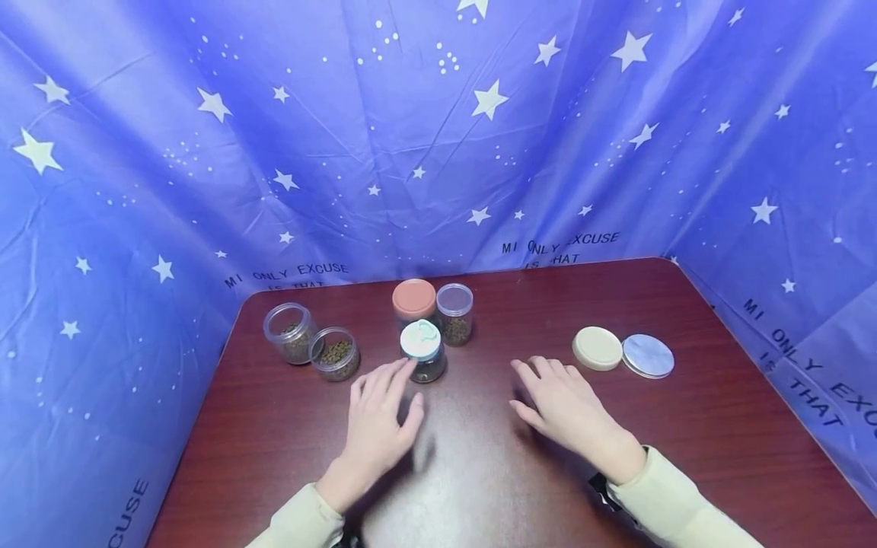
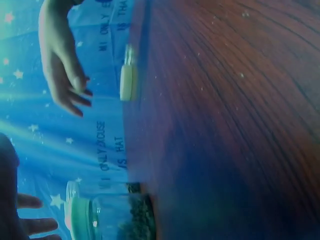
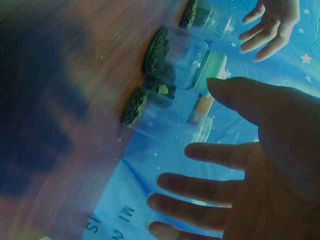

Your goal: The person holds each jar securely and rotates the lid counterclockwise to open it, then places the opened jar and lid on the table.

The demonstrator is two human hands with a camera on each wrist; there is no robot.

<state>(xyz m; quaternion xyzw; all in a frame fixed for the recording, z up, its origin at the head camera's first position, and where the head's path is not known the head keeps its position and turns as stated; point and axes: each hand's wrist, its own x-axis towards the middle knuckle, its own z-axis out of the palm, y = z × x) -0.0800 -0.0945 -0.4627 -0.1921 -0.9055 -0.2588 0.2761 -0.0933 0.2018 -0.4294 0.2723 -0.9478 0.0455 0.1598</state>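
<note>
In the head view, my left hand (image 1: 378,422) hovers over the table with its fingers spread. Its fingertips overlap the near side of a small jar with a pale blue-white lid (image 1: 421,340). Behind that jar stand one with an orange lid (image 1: 414,298) and a clear lidless-looking jar (image 1: 455,316) holding brown-green pellets. My right hand (image 1: 567,405) is held over the table farther right, fingers extended and nothing in it. Nearest to it lies a cream lid (image 1: 597,348). The right wrist view shows the right palm (image 3: 285,165) with fingers apart, the jars beyond.
Two open jars of pellets, a taller one (image 1: 291,333) and a shorter one (image 1: 335,355), stand at the left. A silvery-blue disc-shaped lid (image 1: 648,356) lies beside the cream one. Blue star-printed curtains (image 1: 438,152) hang around the dark red wooden table (image 1: 473,472).
</note>
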